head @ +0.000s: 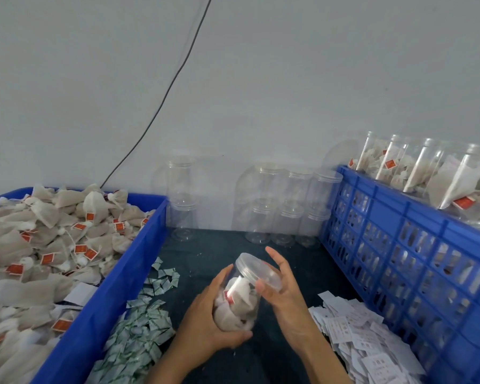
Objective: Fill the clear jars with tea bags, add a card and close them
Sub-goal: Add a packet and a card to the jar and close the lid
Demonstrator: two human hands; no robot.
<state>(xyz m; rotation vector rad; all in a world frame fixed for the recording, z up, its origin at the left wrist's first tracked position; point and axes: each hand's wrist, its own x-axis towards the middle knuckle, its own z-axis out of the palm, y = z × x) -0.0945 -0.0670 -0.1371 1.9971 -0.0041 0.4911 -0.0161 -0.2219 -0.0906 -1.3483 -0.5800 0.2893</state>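
Dark mat between two blue bins, grey wall behind: I see a jar being capped.
My left hand (205, 314) grips the filled jar (237, 297) low on its body, its long axis tilting up and right; the lid (257, 270) sits at its mouth under my right hand (281, 292), fingers curled on the rim.

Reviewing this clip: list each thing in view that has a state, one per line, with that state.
Clear plastic jar in hand: filled with tea bags, tilted.
Clear round lid: on the jar's mouth.
Left hand: grips the jar body.
Right hand: fingers on the lid.
Empty clear jars by the wall: stacked, lidless.
Filled jars in the blue slotted crate: lying tilted.
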